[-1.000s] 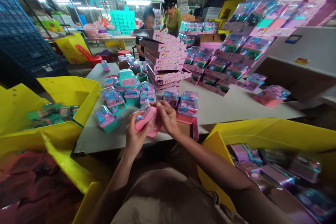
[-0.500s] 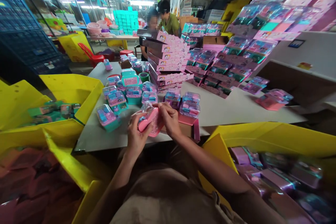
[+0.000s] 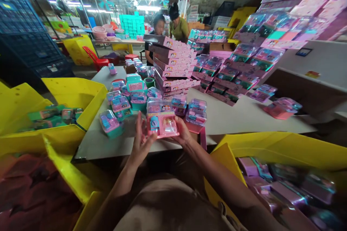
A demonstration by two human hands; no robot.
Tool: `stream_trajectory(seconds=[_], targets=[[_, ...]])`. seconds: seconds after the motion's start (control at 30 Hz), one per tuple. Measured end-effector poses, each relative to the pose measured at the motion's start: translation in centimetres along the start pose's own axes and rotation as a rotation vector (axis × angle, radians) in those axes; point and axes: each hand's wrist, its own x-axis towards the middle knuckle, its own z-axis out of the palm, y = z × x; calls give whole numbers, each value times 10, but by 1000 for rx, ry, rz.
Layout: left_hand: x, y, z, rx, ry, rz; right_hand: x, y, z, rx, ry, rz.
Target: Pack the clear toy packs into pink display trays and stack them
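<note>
Both my hands hold a pink toy pack (image 3: 162, 122) with a clear plastic cover, face up, just above the near edge of the grey table (image 3: 238, 113). My left hand (image 3: 141, 140) grips its left side, thumb on top and fingers stretched up behind. My right hand (image 3: 182, 133) supports it from below on the right. Several similar teal and pink packs (image 3: 121, 106) lie on the table just beyond it.
A stack of pink flat boxes (image 3: 173, 65) stands mid-table, with rows of packed toys (image 3: 230, 68) to its right. Yellow bins (image 3: 73, 95) flank me left and right (image 3: 271, 144). Two people work behind the stack. Blue crates (image 3: 24, 39) rise at far left.
The pink pack was on edge between my hands with my right fingers pinching its top; now it is turned face up and lies flat across both hands.
</note>
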Motion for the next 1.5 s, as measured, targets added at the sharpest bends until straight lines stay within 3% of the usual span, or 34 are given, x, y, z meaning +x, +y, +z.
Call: stream_trajectory(seconds=[0.07,0.13,0.3,0.57,0.87,1.07,1.23,1.37,1.5], targets=[[-3,-6,3,-219,-14,-178,-2,1,0,-1,-56,-58],[-4,-8,4,-322,-20,-246,-3,-1,-1,-18,-109,-91],[-7,-10,-2,-351,-65,-225,-7,-15,-9,-134,-201,-115],[-7,-19,-9,-99,-82,-106,-13,-20,-15,-227,-308,-123],[-8,-24,-11,7,9,-71,-14,-12,-13,-245,-257,-75],[-9,-27,-14,25,-21,-40,-13,-7,-15,-255,-199,-94],[-10,-33,-21,-12,-46,-59,-16,-2,-23,-248,-242,-98],[-4,-34,-29,-39,-92,-138,-20,4,-28,-389,-325,-212],[0,-37,-38,-132,-62,-207,-26,-1,-34,-499,-415,-272]])
